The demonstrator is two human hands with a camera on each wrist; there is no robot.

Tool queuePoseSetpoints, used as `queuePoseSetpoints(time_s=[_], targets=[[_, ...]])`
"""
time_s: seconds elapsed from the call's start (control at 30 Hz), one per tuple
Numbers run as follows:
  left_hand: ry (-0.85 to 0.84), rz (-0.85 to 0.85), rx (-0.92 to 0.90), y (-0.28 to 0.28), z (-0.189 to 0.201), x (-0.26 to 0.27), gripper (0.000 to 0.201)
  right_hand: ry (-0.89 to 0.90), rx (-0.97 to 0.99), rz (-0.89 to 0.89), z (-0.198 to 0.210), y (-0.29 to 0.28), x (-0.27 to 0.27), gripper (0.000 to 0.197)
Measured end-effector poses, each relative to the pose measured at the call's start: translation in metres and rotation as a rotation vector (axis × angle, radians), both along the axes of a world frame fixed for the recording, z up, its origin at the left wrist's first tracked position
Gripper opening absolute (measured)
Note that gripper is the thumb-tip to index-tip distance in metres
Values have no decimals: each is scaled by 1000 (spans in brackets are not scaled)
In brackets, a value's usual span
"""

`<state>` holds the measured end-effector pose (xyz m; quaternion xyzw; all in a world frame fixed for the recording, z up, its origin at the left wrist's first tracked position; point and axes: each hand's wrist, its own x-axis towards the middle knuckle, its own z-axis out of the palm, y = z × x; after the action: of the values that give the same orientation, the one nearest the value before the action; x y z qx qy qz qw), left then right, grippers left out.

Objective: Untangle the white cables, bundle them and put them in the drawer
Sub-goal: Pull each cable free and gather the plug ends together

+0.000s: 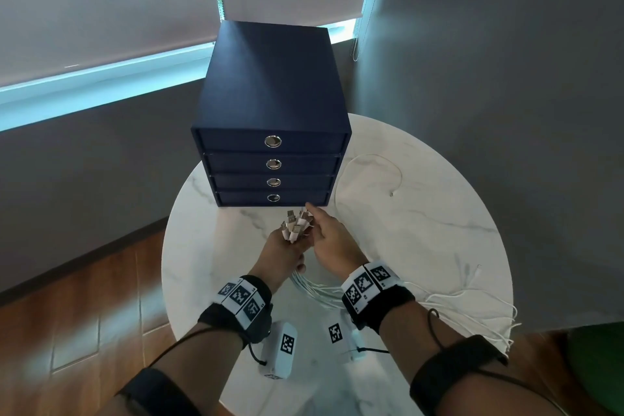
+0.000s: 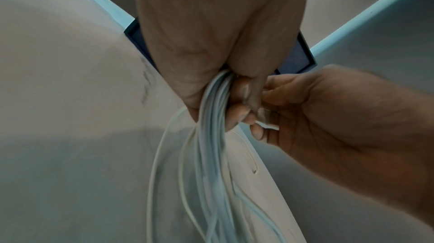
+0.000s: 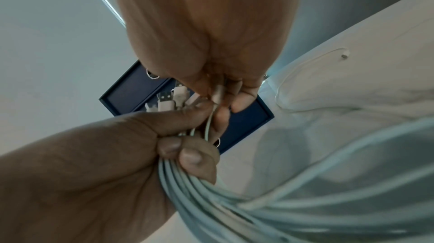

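My left hand (image 1: 283,248) grips a bundle of white cables (image 2: 212,117) in its fist, with the USB plugs (image 1: 294,222) sticking up out of it. In the right wrist view the cables (image 3: 258,200) trail down and to the right. My right hand (image 1: 329,235) is beside the left and pinches one white plug (image 3: 218,93) of the bundle. The cable tails (image 1: 472,306) run across the table to its right edge. One more white cable (image 1: 371,165) lies loose right of the dark blue drawer unit (image 1: 270,105). All its drawers are closed.
The round white marble table (image 1: 439,213) stands by a grey wall and a window with blinds. Small white devices with markers (image 1: 280,348) hang under my wrists. Wooden floor lies to the left, something green at the lower right (image 1: 597,368).
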<state>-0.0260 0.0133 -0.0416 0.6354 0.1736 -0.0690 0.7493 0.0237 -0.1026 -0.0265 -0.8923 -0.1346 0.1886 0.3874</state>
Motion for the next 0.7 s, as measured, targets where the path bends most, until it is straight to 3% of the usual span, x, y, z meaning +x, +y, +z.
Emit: queuePoseSetpoints(time_s=[0.1, 0.23, 0.33, 0.43, 0.53, 0.7], targets=[[10, -28, 23, 1, -1, 0, 8, 53, 73, -21, -4, 1, 1, 56], [5, -71, 72, 1, -1, -1, 10, 164, 329, -93, 2, -1, 4, 53], [12, -115, 161, 0, -1, 0, 8, 94, 242, -16, 13, 0, 9, 54], [49, -134, 245, -2, 4, 1, 22, -64, 91, 101, 20, 6, 8, 48], [35, -156, 335, 1, 2, 4, 29, -204, 52, 187, 18, 15, 2, 33], [37, -181, 422, 4, -2, 4, 29, -325, -46, 302, 14, 18, -1, 32]])
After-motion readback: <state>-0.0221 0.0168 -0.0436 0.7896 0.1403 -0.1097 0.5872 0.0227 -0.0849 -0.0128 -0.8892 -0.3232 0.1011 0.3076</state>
